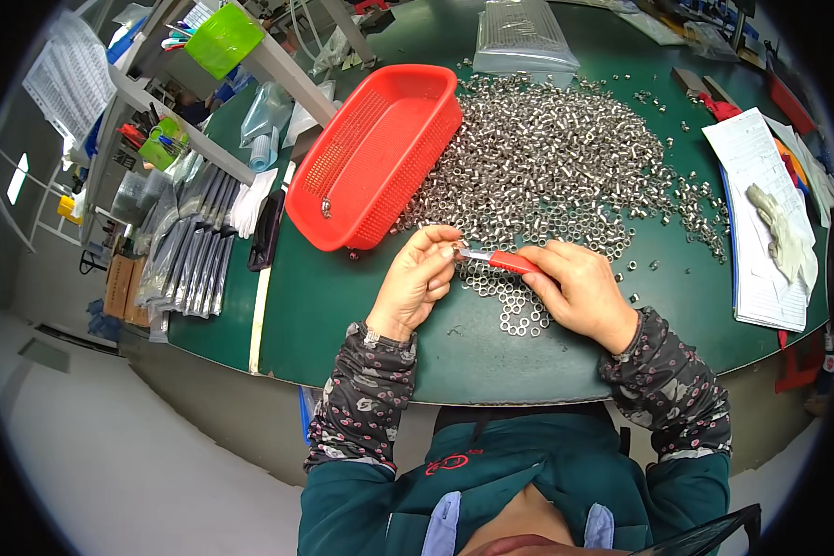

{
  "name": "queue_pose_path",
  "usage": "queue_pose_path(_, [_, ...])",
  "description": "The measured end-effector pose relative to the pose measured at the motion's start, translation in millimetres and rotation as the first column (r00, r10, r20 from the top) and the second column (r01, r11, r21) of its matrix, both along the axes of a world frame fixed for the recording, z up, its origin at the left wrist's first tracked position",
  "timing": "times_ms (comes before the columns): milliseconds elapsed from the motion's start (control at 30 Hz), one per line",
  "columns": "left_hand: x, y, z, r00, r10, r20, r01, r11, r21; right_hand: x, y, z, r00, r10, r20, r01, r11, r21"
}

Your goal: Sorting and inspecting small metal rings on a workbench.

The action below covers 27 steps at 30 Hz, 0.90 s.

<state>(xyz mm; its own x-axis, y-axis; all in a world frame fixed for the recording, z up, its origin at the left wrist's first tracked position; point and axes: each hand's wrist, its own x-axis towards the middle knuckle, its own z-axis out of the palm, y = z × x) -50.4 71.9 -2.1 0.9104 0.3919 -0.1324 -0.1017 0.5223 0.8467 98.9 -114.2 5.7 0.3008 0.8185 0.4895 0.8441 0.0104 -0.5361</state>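
My right hand (pixel 579 287) is closed round the red handle of a small knife (pixel 511 262), its short metal blade pointing left. The blade tip meets the fingertips of my left hand (pixel 417 283), which pinch a small metal piece, probably one of the metal rings; the fingers mostly cover it. Just beyond both hands a broad heap of small shiny metal rings (pixel 547 157) spreads over the green table (pixel 343 315). Several loose rings (pixel 524 320) lie flat between my wrists.
Left of the heap stands a red perforated plastic basket (pixel 371 139) with a few metal pieces inside. Bagged dark parts (pixel 190 241) are stacked further left. At the right lie paper sheets (pixel 760 185) with a white glove (pixel 777 232) on top. A clear bag (pixel 525 37) sits at the back.
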Motion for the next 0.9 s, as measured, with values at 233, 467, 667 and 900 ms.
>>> queue_pose_path(233, [0, 5, -10, 0.999, -0.033, 0.033, 0.035, 0.998, -0.050, 1, 1, 0, 0.997, 0.016, -0.071, -0.019, 0.999, -0.050])
queue_pose_path(467, [0, 3, -12, 0.998, -0.038, 0.055, 0.038, 0.999, -0.003, 2, 0, -4, 0.987, 0.053, -0.155, -0.065, 0.995, -0.080])
queue_pose_path(667, [-2, 3, -14, 0.998, -0.002, 0.058, -0.001, 0.998, 0.058, 0, -1, -1, 0.995, 0.038, -0.096, -0.045, 0.996, -0.074])
queue_pose_path(900, [-2, 5, -17, 0.999, 0.008, 0.037, -0.011, 0.998, 0.066, -1, -1, 2, 1.000, 0.004, 0.015, -0.002, 0.997, -0.082])
